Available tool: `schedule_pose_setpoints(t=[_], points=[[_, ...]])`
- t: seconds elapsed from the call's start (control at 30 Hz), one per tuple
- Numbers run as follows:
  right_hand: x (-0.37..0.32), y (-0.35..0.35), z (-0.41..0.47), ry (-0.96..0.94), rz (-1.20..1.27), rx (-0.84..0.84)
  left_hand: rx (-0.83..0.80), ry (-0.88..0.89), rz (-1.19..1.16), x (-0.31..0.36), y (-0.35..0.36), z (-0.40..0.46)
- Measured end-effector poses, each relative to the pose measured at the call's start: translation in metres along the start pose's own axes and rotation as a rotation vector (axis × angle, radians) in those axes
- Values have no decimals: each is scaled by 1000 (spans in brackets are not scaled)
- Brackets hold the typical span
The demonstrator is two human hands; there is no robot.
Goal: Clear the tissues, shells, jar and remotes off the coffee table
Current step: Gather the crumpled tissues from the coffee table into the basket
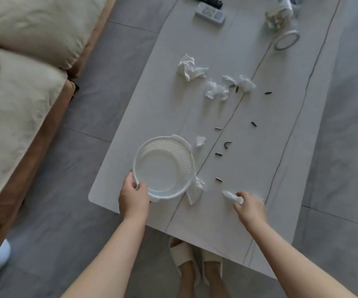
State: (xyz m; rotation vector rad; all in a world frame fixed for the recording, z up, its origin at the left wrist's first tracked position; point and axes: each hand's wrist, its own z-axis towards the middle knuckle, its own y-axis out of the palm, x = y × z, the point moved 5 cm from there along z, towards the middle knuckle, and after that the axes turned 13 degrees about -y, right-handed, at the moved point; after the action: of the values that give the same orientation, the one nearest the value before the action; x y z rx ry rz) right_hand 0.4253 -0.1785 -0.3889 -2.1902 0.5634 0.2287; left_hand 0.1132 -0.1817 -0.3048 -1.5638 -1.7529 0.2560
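Clearly the tissue-gathering step is in hand. The person's left hand has its fingers curled over the near rim of a white perforated basket, which sits empty on the coffee table near its front left corner. The right hand pinches a small crumpled tissue between thumb and fingertips, low over the tabletop, just right of the basket.

The next move, by the look of it, calls for carrying that tissue left and letting it go over the basket. Another tissue lies against the basket's right side, partly tucked under it. Further wads sit mid-table, and dark seed shells are scattered along the table's dark seam.

At the far end, a white remote lies beside a black remote that the frame's top edge cuts off. The glass jar lies tipped, its lid just beside it; the contents are too blurred to name.
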Motion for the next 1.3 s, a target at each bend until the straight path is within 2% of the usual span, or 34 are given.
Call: schedule_pose_setpoints(t=[0.27,0.53,0.63,0.77,0.87,0.9,0.97,1.03,1.1,1.23,1.3], points=[[7,25,26,5,-74,-22,-23,0,-7,5,22,5],[17,37,38,44,-36,22,1,4,0,2,16,14],[7,30,40,35,170,66,6,13,11,2,14,11],[-42,-6,21,-57,658,321,0,-1,12,0,14,1],[-92,-41,-5,-231,979,468,-3,-8,7,1,16,-9],[-108,-49,-12,-290,1075,455,-5,-9,7,2,17,-12],[-140,-53,-22,-398,1194,312,-14,-6,14,3,17,-15],[-165,-47,-27,-452,1194,102,-16,8,31,3,16,-18],[-171,-41,-24,-446,1162,30,-3,12,47,3,11,-19],[-133,-40,3,-267,1038,226,44,-5,67,-3,-2,-9],[-109,-28,15,-158,873,236,72,-14,71,-7,-8,-3]])
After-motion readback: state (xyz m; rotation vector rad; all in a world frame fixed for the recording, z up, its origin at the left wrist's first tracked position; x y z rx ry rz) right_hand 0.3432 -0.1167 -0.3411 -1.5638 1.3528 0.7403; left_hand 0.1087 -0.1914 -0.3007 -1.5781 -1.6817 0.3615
